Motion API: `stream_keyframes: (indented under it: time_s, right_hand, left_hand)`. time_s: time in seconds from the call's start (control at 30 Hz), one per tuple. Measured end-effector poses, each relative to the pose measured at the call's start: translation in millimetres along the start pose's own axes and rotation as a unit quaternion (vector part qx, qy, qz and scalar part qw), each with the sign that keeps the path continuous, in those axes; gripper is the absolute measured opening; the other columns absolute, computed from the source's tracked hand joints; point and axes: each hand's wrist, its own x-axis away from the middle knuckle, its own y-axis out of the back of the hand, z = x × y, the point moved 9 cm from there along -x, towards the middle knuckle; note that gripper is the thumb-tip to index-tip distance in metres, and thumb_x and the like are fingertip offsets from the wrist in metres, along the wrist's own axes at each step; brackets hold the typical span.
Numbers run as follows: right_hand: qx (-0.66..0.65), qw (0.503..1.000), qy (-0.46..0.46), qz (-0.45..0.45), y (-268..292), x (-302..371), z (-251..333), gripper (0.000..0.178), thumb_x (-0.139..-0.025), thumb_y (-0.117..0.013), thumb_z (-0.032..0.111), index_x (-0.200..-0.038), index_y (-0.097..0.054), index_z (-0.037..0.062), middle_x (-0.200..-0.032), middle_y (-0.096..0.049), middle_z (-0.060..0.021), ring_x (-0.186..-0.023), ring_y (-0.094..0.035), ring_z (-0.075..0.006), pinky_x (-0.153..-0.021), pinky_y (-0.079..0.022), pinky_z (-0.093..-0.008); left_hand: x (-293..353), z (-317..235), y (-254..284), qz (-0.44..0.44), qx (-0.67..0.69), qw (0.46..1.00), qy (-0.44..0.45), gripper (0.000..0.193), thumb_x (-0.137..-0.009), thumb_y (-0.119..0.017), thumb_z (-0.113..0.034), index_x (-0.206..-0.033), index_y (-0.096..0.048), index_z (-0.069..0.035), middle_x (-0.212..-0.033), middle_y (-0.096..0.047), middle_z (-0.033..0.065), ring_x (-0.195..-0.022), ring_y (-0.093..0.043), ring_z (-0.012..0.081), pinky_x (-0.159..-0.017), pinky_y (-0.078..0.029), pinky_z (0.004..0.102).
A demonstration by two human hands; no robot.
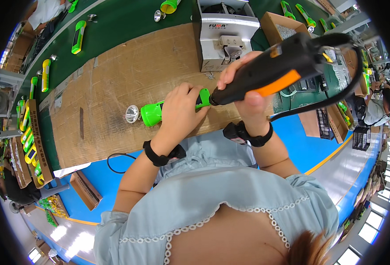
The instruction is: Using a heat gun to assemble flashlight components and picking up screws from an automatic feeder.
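A green flashlight body (151, 115) lies across the cardboard sheet, its wide head pointing left. My left hand (180, 107) is wrapped over its middle, which hides most of the dark panel there. In my right hand (247, 95) is a black and orange electric screwdriver (265, 70), tilted so that its tip meets the green end of the flashlight. Whether a screw sits under the tip is hidden. Beside the flashlight's head rests a shiny silver reflector (132, 114), apart from my fingers.
A metal screw feeder (228, 33) stands beyond my hands, with a few loose screws (210, 75) before it. A cardboard box (281, 26) is at its right. The screwdriver's black cord (310, 106) loops right. More flashlights (78, 37) lie on the green bench; others fill a box (38, 137) at left.
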Motion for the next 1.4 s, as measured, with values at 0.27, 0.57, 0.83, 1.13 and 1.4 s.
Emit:
stream_keyframes:
  time_s: [0.27, 0.57, 0.83, 1.13, 1.4]
  right_hand:
    - [0.003, 1.000, -0.007, 0.030, -1, 2, -13, 0.048, -0.074, -0.074, 0.021, -0.104, -0.046, -0.0027, -0.074, -0.056, -0.0108, -0.066, -0.057, -0.0167, -0.059, -0.047, -0.0274]
    - [0.082, 0.993, 0.030, 0.074, -17, -3, -5, 0.040, -0.078, -0.069, 0.024, -0.101, -0.047, -0.0007, -0.073, -0.058, -0.0110, -0.062, -0.058, -0.0181, -0.056, -0.048, -0.0289]
    - [0.076, 0.978, 0.192, -0.035, 5, -38, 69, 0.050, -0.080, -0.066, 0.037, -0.103, -0.045, -0.0023, -0.069, -0.057, -0.0145, -0.055, -0.057, -0.0226, -0.052, -0.050, -0.0320]
    - [0.230, 0.933, 0.263, -0.084, 18, -77, 65, 0.042, -0.084, -0.063, 0.032, -0.099, -0.042, -0.0010, -0.065, -0.057, -0.0137, -0.051, -0.056, -0.0231, -0.048, -0.049, -0.0334]
    - [0.211, 0.966, 0.131, -0.071, 23, -91, 46, 0.031, -0.086, -0.060, 0.027, -0.094, -0.045, 0.0010, -0.063, -0.056, -0.0131, -0.049, -0.055, -0.0217, -0.046, -0.046, -0.0307]
  left_hand:
    - [5, 2, 3, -0.027, -0.001, 1.000, 0.005, 0.039, -0.059, -0.078, -0.021, -0.092, -0.064, -0.005, -0.089, -0.058, 0.0084, -0.083, -0.057, 0.0288, -0.070, -0.046, 0.0382]
    - [4, 10, 0, -0.044, -0.026, 0.998, 0.022, 0.041, -0.059, -0.077, -0.027, -0.096, -0.067, -0.011, -0.088, -0.058, 0.0081, -0.084, -0.057, 0.0278, -0.072, -0.047, 0.0375]
    - [8, 12, -5, -0.042, -0.049, 0.998, 0.020, 0.040, -0.057, -0.077, -0.030, -0.091, -0.066, -0.011, -0.085, -0.057, 0.0076, -0.086, -0.057, 0.0262, -0.072, -0.047, 0.0374]
    - [9, 8, -1, -0.071, -0.042, 0.997, 0.013, 0.040, -0.058, -0.076, -0.028, -0.091, -0.063, -0.011, -0.084, -0.054, 0.0072, -0.084, -0.056, 0.0264, -0.071, -0.046, 0.0383]
    - [5, 10, 0, -0.063, -0.021, 0.998, 0.022, 0.036, -0.057, -0.075, -0.024, -0.089, -0.066, -0.012, -0.083, -0.054, 0.0077, -0.083, -0.056, 0.0265, -0.071, -0.045, 0.0378]
